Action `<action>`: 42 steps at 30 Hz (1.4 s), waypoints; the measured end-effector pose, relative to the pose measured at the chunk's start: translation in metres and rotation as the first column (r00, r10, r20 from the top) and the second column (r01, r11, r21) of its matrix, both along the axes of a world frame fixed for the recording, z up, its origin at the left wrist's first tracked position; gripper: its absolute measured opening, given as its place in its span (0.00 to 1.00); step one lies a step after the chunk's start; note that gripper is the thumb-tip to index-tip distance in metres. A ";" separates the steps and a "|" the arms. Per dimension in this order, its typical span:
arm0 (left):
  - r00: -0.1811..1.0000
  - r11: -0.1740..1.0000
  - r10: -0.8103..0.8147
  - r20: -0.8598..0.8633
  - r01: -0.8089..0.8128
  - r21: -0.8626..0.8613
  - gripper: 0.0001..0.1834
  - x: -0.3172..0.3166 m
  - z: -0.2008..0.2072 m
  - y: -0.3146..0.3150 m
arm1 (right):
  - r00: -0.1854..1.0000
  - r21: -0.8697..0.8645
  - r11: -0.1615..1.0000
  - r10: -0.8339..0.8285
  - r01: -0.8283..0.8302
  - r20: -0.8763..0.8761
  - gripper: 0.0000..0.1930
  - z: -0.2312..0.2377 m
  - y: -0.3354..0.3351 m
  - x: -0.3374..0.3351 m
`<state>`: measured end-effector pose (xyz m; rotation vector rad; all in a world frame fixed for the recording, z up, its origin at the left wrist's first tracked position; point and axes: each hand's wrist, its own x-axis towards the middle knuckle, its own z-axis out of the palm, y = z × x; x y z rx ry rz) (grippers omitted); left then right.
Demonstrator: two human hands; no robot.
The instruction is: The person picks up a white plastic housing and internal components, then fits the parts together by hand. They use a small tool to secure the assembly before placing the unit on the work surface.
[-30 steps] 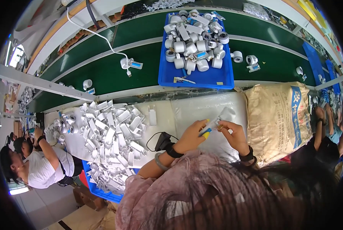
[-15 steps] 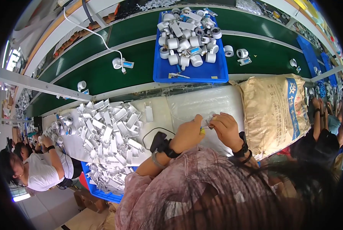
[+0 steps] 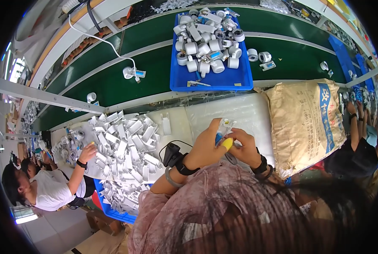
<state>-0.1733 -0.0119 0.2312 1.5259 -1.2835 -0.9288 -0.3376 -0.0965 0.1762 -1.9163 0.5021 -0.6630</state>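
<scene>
My two hands meet above the clear plastic film on the bench. My left hand (image 3: pixel 205 149) is closed around a small white plastic part (image 3: pixel 227 123), whose upper end sticks out past the fingers. A yellow cover (image 3: pixel 228 143) sits on the left thumb tip. A bit of blue shows between the left fingers; its kind is hidden. My right hand (image 3: pixel 246 149) has its fingers bent against the near side of the same part. Whether it holds something else is hidden. To the left lies a large heap of white plastic housings (image 3: pixel 131 142), with a single white housing (image 3: pixel 166 125) apart from it.
Beyond the bench, a blue tray (image 3: pixel 212 84) of white round-headed pieces rests on the green conveyor (image 3: pixel 155 63). A brown paper sack (image 3: pixel 301 127) stands on the right. A blue bin (image 3: pixel 112 213) of housings is near left. A co-worker's hand (image 3: pixel 87 153) reaches the heap's left side.
My hands have turned, bringing the white part more into sight, with the yellow thumb cover pressed beside it. The co-worker's hand has moved right to the heap of housings.
</scene>
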 end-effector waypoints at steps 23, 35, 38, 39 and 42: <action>0.928 0.996 0.001 -0.373 0.031 0.080 0.20 -0.003 -0.033 0.011 | 0.982 -0.152 0.975 -0.142 0.160 0.124 0.12 0.015 0.005 0.002; 0.958 0.999 -0.022 -0.287 0.033 0.036 0.18 -0.009 -0.025 0.010 | 0.955 -0.435 0.851 -0.240 0.294 0.175 0.15 0.018 0.003 0.002; 0.968 0.999 -0.024 -0.249 0.030 0.022 0.17 -0.009 -0.025 0.009 | 0.955 -0.440 0.850 -0.234 0.291 0.181 0.15 0.018 0.003 0.002; 0.968 0.999 -0.024 -0.250 0.031 0.024 0.17 -0.009 -0.023 0.009 | 0.955 -0.441 0.849 -0.231 0.291 0.185 0.15 0.018 0.003 0.003; 0.958 0.999 -0.041 -0.283 0.049 0.021 0.16 -0.010 -0.016 0.008 | 0.955 -0.462 0.836 -0.245 0.296 0.168 0.14 0.018 0.003 0.003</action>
